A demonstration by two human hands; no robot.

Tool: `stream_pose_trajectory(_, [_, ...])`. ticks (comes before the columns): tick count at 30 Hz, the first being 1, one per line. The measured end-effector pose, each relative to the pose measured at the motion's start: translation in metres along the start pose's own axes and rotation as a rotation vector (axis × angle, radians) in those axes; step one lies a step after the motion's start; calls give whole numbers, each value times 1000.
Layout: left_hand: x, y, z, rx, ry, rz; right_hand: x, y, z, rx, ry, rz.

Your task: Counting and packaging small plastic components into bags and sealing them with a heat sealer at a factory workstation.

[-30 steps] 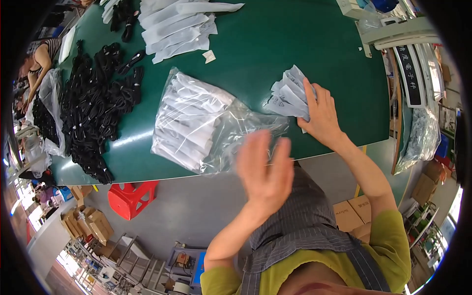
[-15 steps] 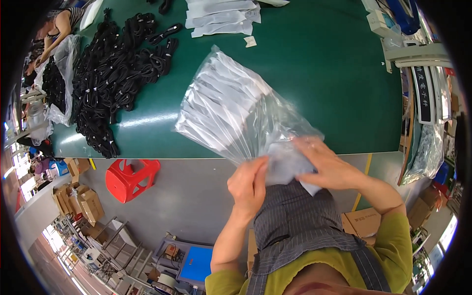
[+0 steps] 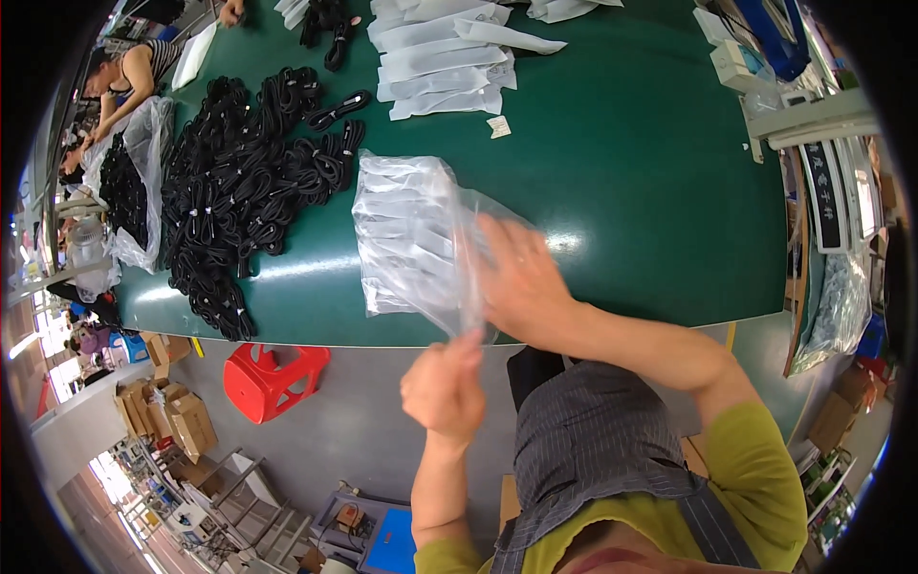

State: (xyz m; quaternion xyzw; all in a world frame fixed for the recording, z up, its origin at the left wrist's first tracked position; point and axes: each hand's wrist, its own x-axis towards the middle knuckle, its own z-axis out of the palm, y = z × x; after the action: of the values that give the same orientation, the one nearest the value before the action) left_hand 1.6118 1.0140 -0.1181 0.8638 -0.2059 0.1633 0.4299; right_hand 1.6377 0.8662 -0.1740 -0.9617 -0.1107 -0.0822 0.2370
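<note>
Right of the black cable pile (image 3: 225,182), the clear bag (image 3: 466,263) of white packets (image 3: 402,230) is now lying squarer, left hand (image 3: 443,390) clenching its edge, right hand (image 3: 526,284) showing an unclear grip, so packing is seemingly advancing.

Far right: a column of light characters is borne by a dark strip (image 3: 823,199) set in a pale panel (image 3: 847,206). On the table's far side, faint marks are carried by white packets (image 3: 435,64) and a small pale slip (image 3: 499,126); too small to be read.
</note>
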Motion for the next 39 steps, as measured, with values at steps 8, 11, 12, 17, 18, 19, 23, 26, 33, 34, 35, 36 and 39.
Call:
stream_pose_trajectory(8, [6, 23, -19, -241, -439, 21, 48, -9, 35, 4, 75, -52])
stream_pose_trajectory(11, [7, 17, -35, -127, -493, 84, 72, -8, 66, -109, 152, 52])
stream_pose_trajectory(12, [2, 9, -40, -86, -418, 9, 79, -10, 66, -106, 189, 63])
stream_pose_trajectory(17, [16, 10, -48, -52, -586, -319, 10, 6, -17, 182, -163, -370])
stream_pose_trajectory(18, [21, 10, -50, -215, -621, -440, 2, 30, -50, 483, -480, -404])
stream_pose_trajectory(19, [26, 7, -52, -212, -606, -452, 5, 48, -81, 795, -803, -430])
stream_pose_trajectory(23, [113, -11, 22, -114, -307, -146, 112, 131, -94, 620, -98, 167])
stream_pose_trajectory(26, [174, -78, 131, 492, -227, 47, 203, 186, -17, -63, 251, -313])
stream_pose_trajectory(33, [185, -136, 192, 663, -233, -40, 215, 204, 19, -211, 260, -314])
stream_pose_trajectory(34, [177, -128, 191, 604, -301, -45, 201, 210, 16, -167, 281, -342])
stream_pose_trajectory(35, [167, -120, 189, 543, -367, -51, 184, 215, 12, -165, 278, -330])
stream_pose_trajectory(36, [155, -106, 188, 577, -435, -55, 167, 213, 3, -164, 246, -333])
stream_pose_trajectory(39, [106, -51, 195, 763, -470, 82, 108, 215, -20, -179, 148, -312])
